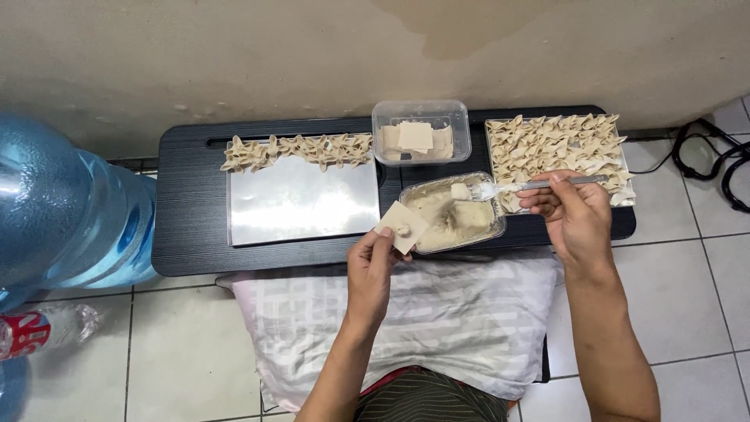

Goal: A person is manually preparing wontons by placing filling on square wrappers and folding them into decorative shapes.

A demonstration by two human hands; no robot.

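Both forearms are bare from the elbow down, with no sleeve, watch, bracelet or ring in sight on either. The left hand and the right hand wear no gloves, and the fingernails look short and unpainted. Below the left hand, at the bottom edge of the view, a strip of dark olive, finely striped cloth covers the person's lap, with a thin reddish edge of fabric showing just above it.
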